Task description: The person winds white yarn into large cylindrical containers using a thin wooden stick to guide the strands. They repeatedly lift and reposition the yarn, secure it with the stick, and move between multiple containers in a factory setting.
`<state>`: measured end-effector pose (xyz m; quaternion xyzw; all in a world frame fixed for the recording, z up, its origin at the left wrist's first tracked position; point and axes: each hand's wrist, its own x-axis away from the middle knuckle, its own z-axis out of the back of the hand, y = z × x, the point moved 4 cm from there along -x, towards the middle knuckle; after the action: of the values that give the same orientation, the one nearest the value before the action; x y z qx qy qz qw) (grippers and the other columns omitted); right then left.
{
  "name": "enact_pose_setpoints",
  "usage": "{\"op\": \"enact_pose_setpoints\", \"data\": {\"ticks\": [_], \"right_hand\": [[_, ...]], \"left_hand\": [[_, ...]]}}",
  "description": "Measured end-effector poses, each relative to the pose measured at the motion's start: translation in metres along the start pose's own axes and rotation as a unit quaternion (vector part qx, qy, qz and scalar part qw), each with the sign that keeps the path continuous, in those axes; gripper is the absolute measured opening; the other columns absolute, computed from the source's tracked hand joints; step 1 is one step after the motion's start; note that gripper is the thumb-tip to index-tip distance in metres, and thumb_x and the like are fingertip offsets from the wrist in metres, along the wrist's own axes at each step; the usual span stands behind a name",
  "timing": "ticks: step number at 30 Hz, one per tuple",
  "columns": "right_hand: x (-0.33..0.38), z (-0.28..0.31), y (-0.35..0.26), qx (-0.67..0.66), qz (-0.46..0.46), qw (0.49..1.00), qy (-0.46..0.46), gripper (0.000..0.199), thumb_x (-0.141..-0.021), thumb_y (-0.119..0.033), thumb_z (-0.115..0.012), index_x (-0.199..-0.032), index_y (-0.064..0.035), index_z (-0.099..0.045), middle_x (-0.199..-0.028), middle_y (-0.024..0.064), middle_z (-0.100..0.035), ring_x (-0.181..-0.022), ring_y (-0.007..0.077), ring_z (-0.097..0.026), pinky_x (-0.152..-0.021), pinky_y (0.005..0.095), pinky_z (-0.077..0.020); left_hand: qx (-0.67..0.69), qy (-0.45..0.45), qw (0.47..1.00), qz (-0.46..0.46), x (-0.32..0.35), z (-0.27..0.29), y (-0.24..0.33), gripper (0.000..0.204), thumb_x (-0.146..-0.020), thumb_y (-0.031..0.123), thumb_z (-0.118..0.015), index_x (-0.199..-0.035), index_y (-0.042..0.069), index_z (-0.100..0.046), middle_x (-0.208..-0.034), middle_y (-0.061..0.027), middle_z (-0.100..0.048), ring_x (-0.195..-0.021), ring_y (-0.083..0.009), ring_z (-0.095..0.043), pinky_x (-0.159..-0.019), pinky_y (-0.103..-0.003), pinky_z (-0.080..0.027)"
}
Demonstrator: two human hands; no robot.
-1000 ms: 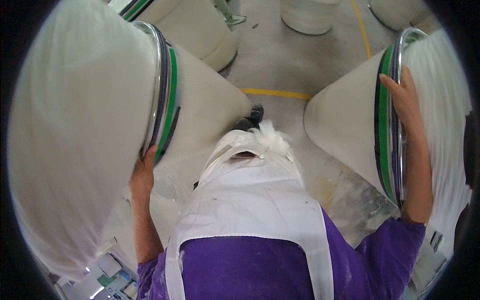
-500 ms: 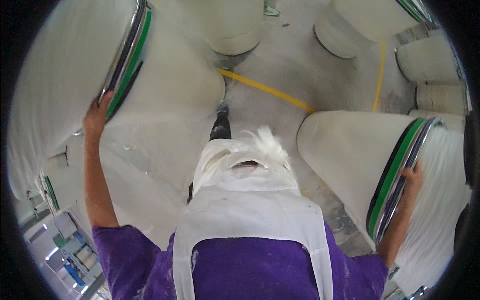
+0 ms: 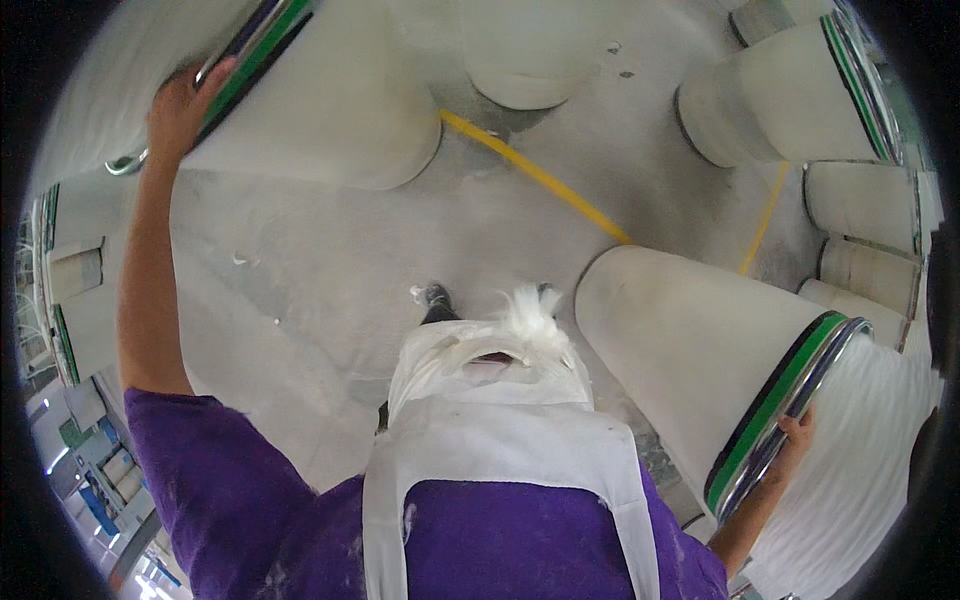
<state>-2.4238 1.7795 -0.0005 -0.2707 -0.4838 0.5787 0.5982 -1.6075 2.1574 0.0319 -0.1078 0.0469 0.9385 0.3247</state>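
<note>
The left hand [image 3: 185, 105] is closed over the green-striped rim of the left bin [image 3: 310, 110], its thumb lying along the outer side. That bin stands at the far left, heaped with loose white fibre [image 3: 110, 90], and the left arm [image 3: 150, 290] is stretched well forward to reach it; half a second ago the bin sat lower in the view and the arm was less extended. The right hand [image 3: 797, 435] hooks over the metal edge of the right bin [image 3: 690, 340] (its far fingers are hidden, so their exact grip I cannot tell). This bin is at the near right, closer to the body than before, with its own white fibre [image 3: 860, 450] spilling high above the edge.

The shoe [image 3: 436, 297], earlier thrust out ahead, now shows just beyond the white apron [image 3: 510, 440]. A yellow floor line [image 3: 545, 180] runs between the two held bins. Farther off, another bin [image 3: 540, 45] stands at the far middle, and a striped one [image 3: 775, 95] at the far right has come more fully into view.
</note>
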Motion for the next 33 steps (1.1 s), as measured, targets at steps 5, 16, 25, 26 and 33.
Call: {"op": "enact_pose_setpoints", "data": {"ticks": [5,16,25,26,33], "right_hand": [[0.02,-0.03,-0.011,-0.022,-0.035,0.999,-0.033,0.054,-0.065,-0.012,-0.063,-0.117,-0.0002,-0.054,-0.093,0.0079,-0.061,-0.078,0.0184,-0.06,-0.069,0.0305,-0.0515],[0.063,-0.114,-0.067,0.002,-0.027,1.0,-0.005,0.05,-0.067,-0.008,-0.06,-0.115,0.0006,-0.053,-0.09,0.0084,-0.062,-0.071,0.0187,-0.063,-0.062,0.0299,-0.055],[0.09,-0.23,-0.171,-0.081,-0.038,0.996,0.017,0.048,-0.067,-0.007,-0.055,-0.114,0.0007,-0.053,-0.085,0.0076,-0.061,-0.066,0.0184,-0.061,-0.057,0.0279,-0.0529],[0.091,-0.239,-0.183,-0.07,-0.05,0.995,0.042,0.048,-0.067,-0.007,-0.055,-0.114,0.0006,-0.053,-0.084,0.0074,-0.061,-0.065,0.0183,-0.06,-0.056,0.0278,-0.0523],[0.124,-0.32,-0.332,-0.137,-0.057,0.983,0.108,0.046,-0.064,0.001,-0.048,-0.11,0.0008,-0.053,-0.083,0.0065,-0.057,-0.065,0.0194,-0.057,-0.059,0.0308,-0.0514]], "left_hand": [[0.015,0.001,0.996,-0.089,-0.048,-0.001,-0.036,0.071,-0.086,0.07,-0.051,-0.123,0.01,-0.064,-0.115,-0.0158,-0.066,-0.109,-0.0305,-0.062,-0.096,-0.036,-0.043],[0.04,0.006,0.998,-0.038,-0.125,0.04,-0.037,0.066,-0.08,0.065,-0.058,-0.104,0.004,-0.069,-0.095,-0.0221,-0.068,-0.092,-0.0367,-0.065,-0.079,-0.042,-0.05],[-0.019,-0.005,0.994,-0.112,-0.218,0.061,-0.08,0.069,-0.082,0.072,-0.053,-0.124,0.018,-0.063,-0.087,-0.0085,-0.071,-0.086,-0.0287,-0.069,-0.073,-0.041,-0.054],[-0.019,-0.004,0.994,-0.105,-0.236,0.073,-0.08,0.067,-0.082,0.071,-0.053,-0.123,0.019,-0.063,-0.085,-0.0073,-0.07,-0.085,-0.0286,-0.069,-0.072,-0.041,-0.054],[0.085,0.06,0.971,-0.217,-0.312,0.179,-0.126,0.038,-0.077,0.046,-0.072,-0.087,0.009,-0.071,-0.07,-0.011,-0.066,-0.065,-0.0321,-0.064,-0.059,-0.043,-0.049]]}}
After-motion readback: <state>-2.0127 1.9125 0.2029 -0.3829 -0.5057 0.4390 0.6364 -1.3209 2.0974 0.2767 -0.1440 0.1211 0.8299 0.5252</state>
